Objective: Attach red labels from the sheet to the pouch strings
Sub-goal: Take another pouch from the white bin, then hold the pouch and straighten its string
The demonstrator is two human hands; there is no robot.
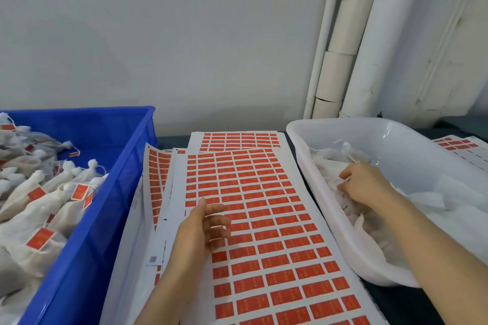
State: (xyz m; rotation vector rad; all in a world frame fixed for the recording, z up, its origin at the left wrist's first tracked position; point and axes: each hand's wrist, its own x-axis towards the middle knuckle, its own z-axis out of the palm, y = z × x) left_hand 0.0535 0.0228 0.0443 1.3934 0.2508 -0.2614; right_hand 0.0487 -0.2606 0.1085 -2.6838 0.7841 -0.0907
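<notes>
Pouches lie heaped in white tub: soft, light, limp cloth; likely best taken by tied neck. Right hand fingers curl round one. Left hand hovers slack-fingered over label sheet.

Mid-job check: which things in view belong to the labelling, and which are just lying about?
In the job: top sheet; tub; plain pouches, gripped by the right hand; left hand over the sheet; crate; labelled pouches.
Lying about: far-right sheets; pipes; cardboard tubes.
</notes>
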